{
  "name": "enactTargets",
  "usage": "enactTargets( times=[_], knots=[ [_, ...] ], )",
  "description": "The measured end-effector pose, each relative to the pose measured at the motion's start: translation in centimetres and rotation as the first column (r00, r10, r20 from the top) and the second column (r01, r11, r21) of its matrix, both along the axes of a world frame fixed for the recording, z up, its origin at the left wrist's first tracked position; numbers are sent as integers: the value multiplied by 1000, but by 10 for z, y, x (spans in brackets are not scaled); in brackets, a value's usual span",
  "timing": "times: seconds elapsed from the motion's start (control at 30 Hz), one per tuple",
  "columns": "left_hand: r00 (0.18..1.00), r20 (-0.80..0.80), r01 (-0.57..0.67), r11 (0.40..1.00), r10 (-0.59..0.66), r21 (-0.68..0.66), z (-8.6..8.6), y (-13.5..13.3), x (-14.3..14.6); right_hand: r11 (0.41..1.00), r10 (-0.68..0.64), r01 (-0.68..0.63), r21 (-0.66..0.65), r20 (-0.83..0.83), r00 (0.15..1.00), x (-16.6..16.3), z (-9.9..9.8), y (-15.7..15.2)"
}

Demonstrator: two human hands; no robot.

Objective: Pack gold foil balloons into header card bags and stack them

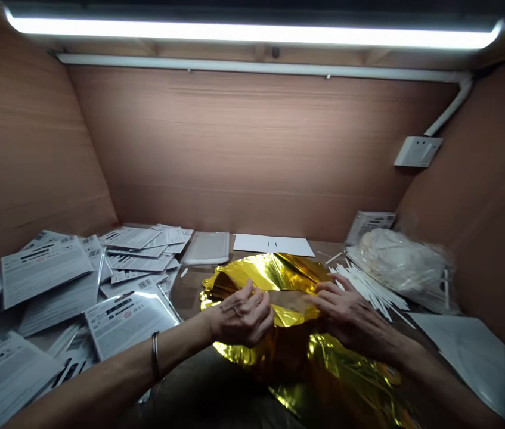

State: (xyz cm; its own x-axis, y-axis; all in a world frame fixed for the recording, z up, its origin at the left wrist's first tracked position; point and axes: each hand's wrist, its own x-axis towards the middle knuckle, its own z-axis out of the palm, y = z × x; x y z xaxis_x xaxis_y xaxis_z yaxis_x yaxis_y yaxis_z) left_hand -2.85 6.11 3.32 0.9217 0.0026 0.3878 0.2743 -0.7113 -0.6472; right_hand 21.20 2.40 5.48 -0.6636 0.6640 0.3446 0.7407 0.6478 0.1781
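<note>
A flat, crinkled gold foil balloon (274, 268) lies across the table in front of me, and its lower part drapes towards my body. My left hand (243, 316) has its fingers pinched together on the foil near the middle. Across from it, my right hand (346, 310) grips the foil's right side between thumb and bent fingers. Between the two hands the foil is folded, and a dull patch shows there. Small tabs stick out at the balloon's left edge.
Printed packets (46, 268) are heaped on the left. A clear sleeve (207, 247) and a white card (274, 244) lie at the back. To the right are thin white straws (368, 286), a plastic bag (402, 256) and a pale sheet (476, 351). Wooden panels enclose the table.
</note>
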Motion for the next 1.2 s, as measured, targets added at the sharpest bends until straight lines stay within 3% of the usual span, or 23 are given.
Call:
enactTargets(
  times=[0.07, 0.2, 0.27, 0.33, 0.47, 0.63, 0.77, 0.83, 0.93, 1.07, 1.2],
  knots=[
    [999, -24, -27, 999, 26, -21, -8, -14, -3, 999, -52, 52, 8, 34, 998, 2, -7, -14],
    [994, -76, -97, 977, 84, -188, -29, -35, -8, 965, -86, 77, 250, 26, 996, -3, -34, -50],
    [992, -72, -118, 951, 102, -287, -36, -43, -9, 938, -86, 83, 338, -5, 996, -9, -53, -66],
    [991, -73, -129, 905, 109, -405, -36, -46, -7, 931, -109, 117, 345, -42, 993, -15, -70, -77],
    [980, -80, -195, 770, 185, -608, -21, -35, 1, 956, -203, 218, 197, -94, 975, -23, -87, -84],
    [927, -192, -360, 630, 321, -688, -14, 14, 20, 933, -321, 287, -218, -143, 936, -24, -71, -81],
    [759, -247, -550, 390, 602, -739, -10, 60, 39, 855, -304, 191, -483, -168, 938, -22, -50, -80],
    [683, -294, -610, 302, 668, -732, -7, 78, 47, 823, -307, 159, -546, -192, 932, -22, -44, -80],
    [619, -369, -670, 222, 693, -708, -2, 97, 54, 762, -364, 163, -627, -206, 908, -20, -42, -79],
    [522, -426, -726, 124, 739, -676, 1, 116, 51, 719, -530, 323, -616, -185, 828, -12, -46, -76],
    [445, -403, -727, 60, 800, -684, 8, 132, 39, 682, -554, 405, -609, -68, 830, -2, -50, -74]
  ],
)
